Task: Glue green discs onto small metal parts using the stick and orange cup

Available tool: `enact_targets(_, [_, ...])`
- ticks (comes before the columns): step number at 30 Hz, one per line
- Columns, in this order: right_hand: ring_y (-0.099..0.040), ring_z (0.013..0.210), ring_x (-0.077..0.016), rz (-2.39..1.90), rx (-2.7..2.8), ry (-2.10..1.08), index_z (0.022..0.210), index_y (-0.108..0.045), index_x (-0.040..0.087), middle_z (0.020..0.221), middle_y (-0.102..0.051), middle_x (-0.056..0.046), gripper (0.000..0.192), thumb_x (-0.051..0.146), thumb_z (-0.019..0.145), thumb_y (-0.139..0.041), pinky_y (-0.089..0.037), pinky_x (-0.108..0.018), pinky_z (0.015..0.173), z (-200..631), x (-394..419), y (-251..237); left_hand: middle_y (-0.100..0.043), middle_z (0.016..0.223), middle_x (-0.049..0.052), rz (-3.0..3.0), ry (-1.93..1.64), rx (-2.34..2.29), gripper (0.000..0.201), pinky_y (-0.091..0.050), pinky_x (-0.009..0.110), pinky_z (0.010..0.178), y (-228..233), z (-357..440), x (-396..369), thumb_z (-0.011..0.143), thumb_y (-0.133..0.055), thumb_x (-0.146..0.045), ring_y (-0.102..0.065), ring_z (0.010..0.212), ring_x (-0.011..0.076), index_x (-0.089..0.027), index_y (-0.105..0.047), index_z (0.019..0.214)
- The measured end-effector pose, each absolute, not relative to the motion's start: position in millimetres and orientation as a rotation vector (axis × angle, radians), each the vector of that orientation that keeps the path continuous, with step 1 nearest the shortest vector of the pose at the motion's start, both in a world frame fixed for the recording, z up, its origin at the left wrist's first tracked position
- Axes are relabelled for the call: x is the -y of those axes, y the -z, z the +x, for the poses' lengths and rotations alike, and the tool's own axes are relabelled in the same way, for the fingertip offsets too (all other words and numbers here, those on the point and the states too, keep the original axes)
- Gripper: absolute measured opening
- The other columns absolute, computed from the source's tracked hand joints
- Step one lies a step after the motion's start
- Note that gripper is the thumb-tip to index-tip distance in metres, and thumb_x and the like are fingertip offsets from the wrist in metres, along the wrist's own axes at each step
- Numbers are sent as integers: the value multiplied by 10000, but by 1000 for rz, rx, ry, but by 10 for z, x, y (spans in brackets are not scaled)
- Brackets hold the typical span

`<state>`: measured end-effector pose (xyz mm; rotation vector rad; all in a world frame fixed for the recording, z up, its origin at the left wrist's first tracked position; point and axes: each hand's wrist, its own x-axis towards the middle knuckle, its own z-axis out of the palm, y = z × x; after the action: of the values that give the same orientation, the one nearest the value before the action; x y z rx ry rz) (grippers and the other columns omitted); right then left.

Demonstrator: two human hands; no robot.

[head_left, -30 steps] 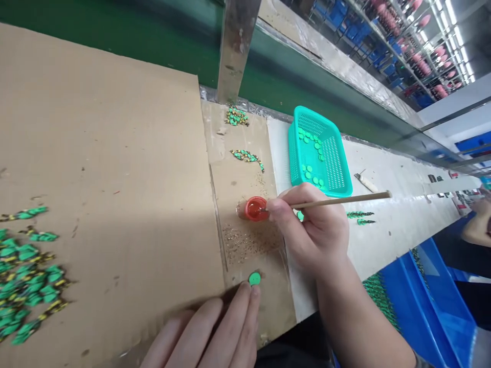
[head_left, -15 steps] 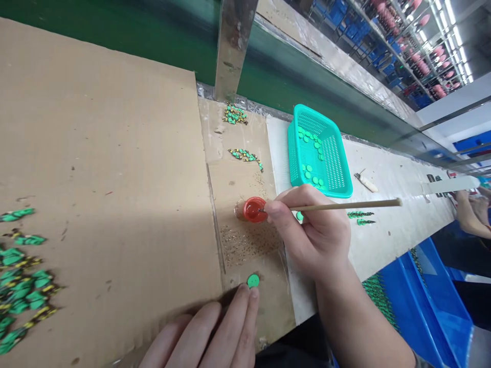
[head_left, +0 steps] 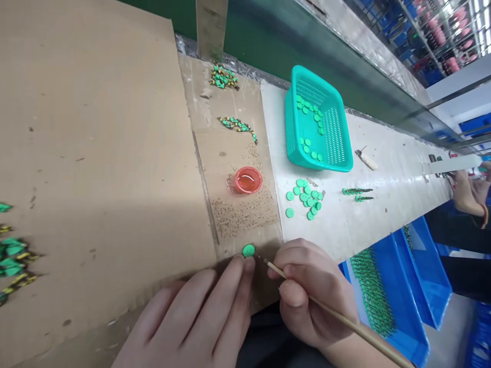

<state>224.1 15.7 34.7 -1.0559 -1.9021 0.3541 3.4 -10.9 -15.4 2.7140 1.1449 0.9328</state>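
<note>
So the right hand (head_left: 316, 294) has a thin brush with a long tan wooden handle (head_left: 355, 327) pinched between thumb and fingers, handle slanting back toward the bottom right. Its fine tip sits just right of a flat round bright-green disc (head_left: 248, 250) with small holes in it; can't tell if they're actually touching.

That disc lies on a brown cardboard strip (head_left: 199, 99), right at the fingertips of the left hand (head_left: 187, 317). The left fingers are stretched out and bunched narrow, tips at the disc's lower edge. The thumb's hidden, so I can't tell if it's a real grip or just a steadying touch.

Up from the disc there's a scatter of tiny brown specks (head_left: 238, 217), then a small round red cup (head_left: 249, 192) with some shiny liquid in it. Further up are two little clusters of green, yellow and black pieces (head_left: 223, 79).

Over to the right, a bunch of loose green discs (head_left: 307, 198) lies on the white work surface (head_left: 333, 230), near a teal perforated plastic basket (head_left: 290, 130) holding more discs.
</note>
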Motion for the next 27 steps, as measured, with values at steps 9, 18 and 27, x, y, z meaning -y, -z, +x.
enact_targets(9, [-758, 728, -201, -1089, 1958, -401, 1210, -701, 182, 839, -777, -77, 106, 226, 1165, -615, -707, -339, 666, 2223, -181, -359, -760, 1523, 79, 2683, -947, -1209, 351, -500, 480, 916, 179, 79, 149, 1088, -589, -235, -709, 1195, 311, -199, -793, 1372])
enact_targets(18, [-742, 735, -187, -1106, 1974, -441, 1242, -678, 187, 864, -771, -80, 111, 216, 1176, -593, -704, -337, 667, 2226, -185, -370, -776, 1474, 77, 2675, -962, -1199, 322, -483, 480, 878, 157, 78, 134, 1108, -589, -231, -696, 1180, 296, -180, -803, 1342])
enact_targets(27, [-743, 723, -195, -1131, 1980, -459, 1222, -700, 200, 861, -782, -71, 112, 221, 1163, -607, -710, -344, 660, 2230, -183, -371, -798, 1432, 61, 2660, -988, -1226, 293, -487, 459, 881, 167, 102, 132, 1102, -609, -242, -700, 1150, 275, -204, -817, 1305])
